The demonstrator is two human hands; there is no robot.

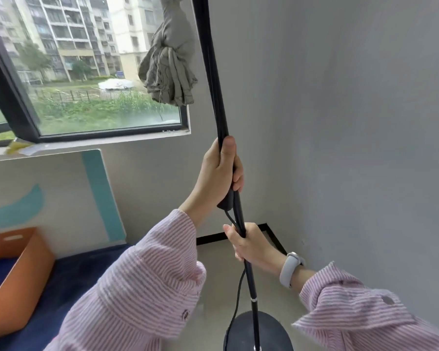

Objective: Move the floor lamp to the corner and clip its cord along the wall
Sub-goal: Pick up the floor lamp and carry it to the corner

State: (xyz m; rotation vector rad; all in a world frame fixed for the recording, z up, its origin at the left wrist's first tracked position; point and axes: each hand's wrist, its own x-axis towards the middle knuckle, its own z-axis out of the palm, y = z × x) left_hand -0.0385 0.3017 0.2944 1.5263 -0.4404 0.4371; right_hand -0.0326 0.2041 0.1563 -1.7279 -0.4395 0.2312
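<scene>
The floor lamp's black pole (213,79) rises from a round dark base (259,330) on the pale floor and runs out of view at the top. My left hand (219,173) grips the pole at mid height, also covering the top of the black cord switch (226,200). Lower down, my right hand (249,245) is wrapped around the pole and the cord. The black cord (236,302) hangs from the switch past my right hand down to the base. The lamp head is out of view.
The room corner with black skirting (266,228) lies just beyond the lamp. A knotted grey curtain (170,67) hangs by the window (86,72). At left are an orange box (23,269), a blue mat (69,287) and a white-and-teal panel (61,198).
</scene>
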